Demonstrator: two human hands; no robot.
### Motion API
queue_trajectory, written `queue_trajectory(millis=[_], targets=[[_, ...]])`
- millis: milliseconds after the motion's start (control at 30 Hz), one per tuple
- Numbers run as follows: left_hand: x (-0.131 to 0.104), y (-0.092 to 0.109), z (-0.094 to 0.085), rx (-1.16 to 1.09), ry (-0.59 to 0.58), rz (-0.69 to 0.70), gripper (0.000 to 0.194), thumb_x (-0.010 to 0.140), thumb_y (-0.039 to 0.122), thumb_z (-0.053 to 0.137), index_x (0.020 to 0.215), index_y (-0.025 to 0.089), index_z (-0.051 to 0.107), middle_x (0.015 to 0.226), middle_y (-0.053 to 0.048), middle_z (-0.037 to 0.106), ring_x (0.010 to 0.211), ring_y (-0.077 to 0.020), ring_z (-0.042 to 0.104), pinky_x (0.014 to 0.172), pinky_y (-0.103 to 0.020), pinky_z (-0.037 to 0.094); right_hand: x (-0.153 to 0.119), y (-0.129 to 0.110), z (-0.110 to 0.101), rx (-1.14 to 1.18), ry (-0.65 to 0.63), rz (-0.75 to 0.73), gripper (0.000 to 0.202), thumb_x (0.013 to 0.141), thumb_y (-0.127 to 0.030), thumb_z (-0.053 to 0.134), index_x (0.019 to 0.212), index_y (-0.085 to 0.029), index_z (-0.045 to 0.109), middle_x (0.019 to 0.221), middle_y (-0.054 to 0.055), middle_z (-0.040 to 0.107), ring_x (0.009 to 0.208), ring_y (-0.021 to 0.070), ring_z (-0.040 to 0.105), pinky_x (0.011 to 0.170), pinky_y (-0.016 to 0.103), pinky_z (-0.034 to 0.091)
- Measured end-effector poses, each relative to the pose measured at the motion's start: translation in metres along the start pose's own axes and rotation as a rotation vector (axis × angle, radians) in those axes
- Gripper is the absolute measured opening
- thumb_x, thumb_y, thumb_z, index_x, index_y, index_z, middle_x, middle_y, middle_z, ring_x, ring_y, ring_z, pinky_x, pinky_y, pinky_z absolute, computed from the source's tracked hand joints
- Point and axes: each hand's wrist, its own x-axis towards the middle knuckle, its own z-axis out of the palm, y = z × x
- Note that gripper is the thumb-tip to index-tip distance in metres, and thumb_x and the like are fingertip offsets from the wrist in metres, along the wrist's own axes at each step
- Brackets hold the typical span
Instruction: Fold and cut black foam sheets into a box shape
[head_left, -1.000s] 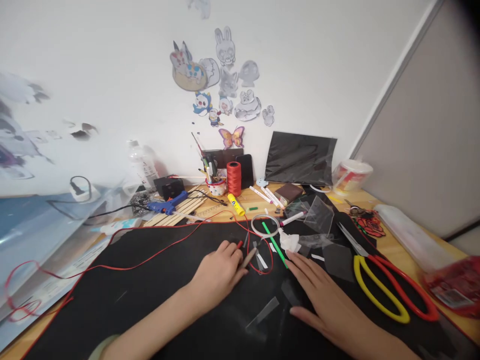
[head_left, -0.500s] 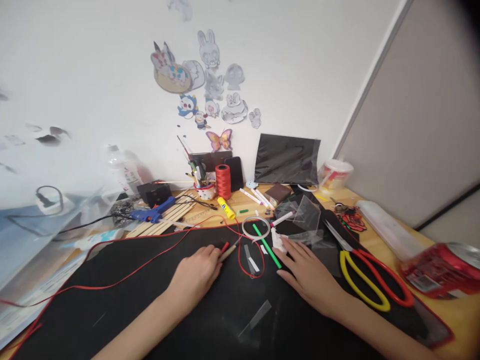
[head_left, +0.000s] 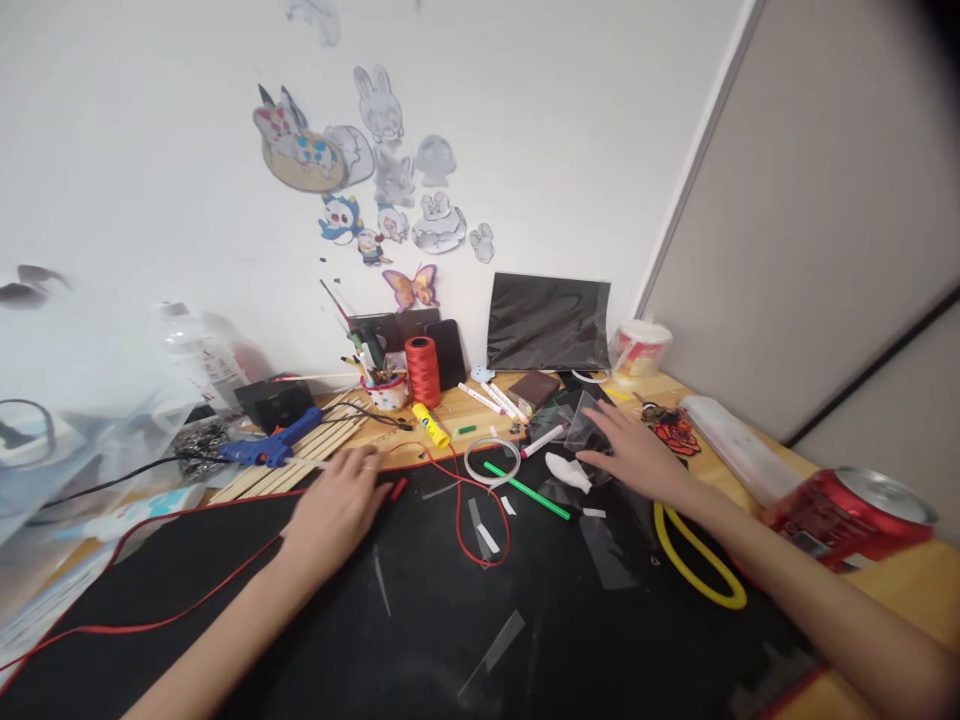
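Note:
My left hand [head_left: 334,510] rests palm down on the black mat [head_left: 420,640], its fingers curled; what lies under them is hidden. A short red piece [head_left: 399,490] lies just beyond its fingertips. My right hand [head_left: 637,450] is open, fingers spread, over the clear plastic pieces [head_left: 581,425] at the back right. Below its fingers lies a crumpled white tissue [head_left: 568,472]. Left of it are a green stick [head_left: 529,490], a pale ring [head_left: 468,470] and a looped red cord [head_left: 459,525]. My right forearm covers part of the scissors, whose yellow handle [head_left: 701,570] shows.
A blue glue gun [head_left: 277,440] lies on wooden sticks [head_left: 330,440] at left. Behind stand a pen cup [head_left: 386,393] and a red thread spool [head_left: 423,372], with a yellow glue stick [head_left: 430,425] in front. A red can [head_left: 855,515] is at right.
My left hand has moved left, away from the cord loop; the pointed stick by it no longer shows. My right hand has left the tissue and reached up and right. The view has turned right.

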Motion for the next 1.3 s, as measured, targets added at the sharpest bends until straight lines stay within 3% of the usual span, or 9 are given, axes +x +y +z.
queue_trajectory(millis=[167, 300, 567, 733, 800, 933, 1000, 1100, 1300], targets=[[0.033, 0.05, 0.007, -0.132, -0.02, 0.34, 0.044, 0.089, 0.026, 0.043, 0.132, 0.027, 0.037, 0.14, -0.004, 0.037, 0.126, -0.0253, 0.032, 0.102, -0.04, 0.032, 0.035, 0.006, 0.022, -0.003, -0.041, 0.049, 0.041, 0.085, -0.037, 0.052, 0.122, -0.018, 0.047, 0.127, 0.01, 0.047, 0.109, 0.0248, 0.05, 0.089, 0.049, 0.041], [0.055, 0.066, 0.014, -0.189, -0.033, 0.436, 0.036, 0.09, 0.018, 0.039, 0.123, 0.026, 0.047, 0.131, -0.005, 0.049, 0.123, -0.0246, 0.039, 0.096, -0.041, 0.036, 0.035, -0.004, 0.025, 0.073, -0.009, 0.043, 0.028, 0.087, -0.031, 0.051, 0.112, -0.018, 0.053, 0.114, 0.007, 0.055, 0.094, 0.0184, 0.057, 0.079, 0.039, 0.048], [0.075, 0.06, 0.015, -0.185, -0.066, 0.385, 0.017, 0.089, 0.021, 0.046, 0.098, 0.015, 0.059, 0.1, -0.006, 0.061, 0.098, -0.0196, 0.056, 0.085, -0.038, 0.044, 0.052, 0.003, -0.03, 0.388, 0.379, 0.166, 0.026, 0.091, -0.032, 0.042, 0.106, -0.015, 0.054, 0.1, 0.006, 0.061, 0.083, 0.0154, 0.061, 0.074, 0.035, 0.05], [0.091, 0.054, 0.021, -0.145, -0.056, 0.165, 0.022, 0.087, 0.028, 0.052, 0.104, 0.015, 0.056, 0.108, -0.007, 0.058, 0.095, -0.0196, 0.057, 0.081, -0.041, 0.048, 0.034, -0.007, -0.064, 0.573, 0.667, 0.2, 0.042, 0.094, -0.033, 0.016, 0.131, -0.018, 0.027, 0.111, 0.012, 0.057, 0.09, 0.0194, 0.062, 0.079, 0.039, 0.049], [0.101, 0.053, 0.026, -0.153, -0.046, 0.067, 0.025, 0.087, 0.028, 0.052, 0.108, 0.015, 0.054, 0.109, -0.007, 0.057, 0.093, -0.0194, 0.058, 0.078, -0.039, 0.049, 0.016, -0.028, -0.06, 0.62, 0.625, 0.14, 0.043, 0.093, -0.038, 0.02, 0.132, -0.021, 0.029, 0.115, 0.012, 0.056, 0.096, 0.0212, 0.06, 0.084, 0.042, 0.047], [0.122, 0.057, 0.034, -0.207, -0.026, -0.037, 0.027, 0.087, 0.029, 0.052, 0.11, 0.015, 0.053, 0.109, -0.008, 0.057, 0.092, -0.0193, 0.058, 0.076, -0.039, 0.05, -0.009, -0.065, -0.035, 0.719, 0.198, -0.106, 0.037, 0.066, -0.049, 0.067, 0.095, -0.024, 0.065, 0.105, 0.005, 0.065, 0.099, 0.0251, 0.059, 0.086, 0.038, 0.047], [0.128, 0.062, 0.035, -0.247, 0.003, -0.048, 0.028, 0.087, 0.029, 0.052, 0.111, 0.015, 0.053, 0.112, -0.008, 0.056, 0.094, -0.02, 0.058, 0.078, -0.04, 0.05, -0.005, -0.063, -0.028, 0.754, 0.064, -0.133, 0.029, 0.068, -0.047, 0.067, 0.085, -0.024, 0.069, 0.11, 0.005, 0.064, 0.105, 0.0245, 0.056, 0.092, 0.037, 0.043], [0.126, 0.072, 0.029, -0.326, 0.047, -0.015, 0.029, 0.087, 0.029, 0.051, 0.114, 0.016, 0.052, 0.117, -0.009, 0.053, 0.101, -0.0224, 0.055, 0.084, -0.044, 0.046, 0.022, -0.03, -0.026, 0.797, 0.067, 0.032, 0.027, 0.087, -0.039, 0.048, 0.098, -0.019, 0.063, 0.116, 0.007, 0.059, 0.108, 0.0212, 0.053, 0.093, 0.043, 0.04], [0.091, 0.107, -0.001, -0.526, -0.06, 0.375, 0.04, 0.09, 0.039, 0.042, 0.126, 0.021, 0.045, 0.13, -0.006, 0.05, 0.12, -0.0186, 0.044, 0.1, -0.033, 0.038, 0.104, 0.033, -0.013, 1.025, 0.133, 0.494, 0.031, 0.086, -0.031, 0.052, 0.114, -0.017, 0.052, 0.114, 0.008, 0.054, 0.095, 0.0194, 0.057, 0.079, 0.04, 0.048]])
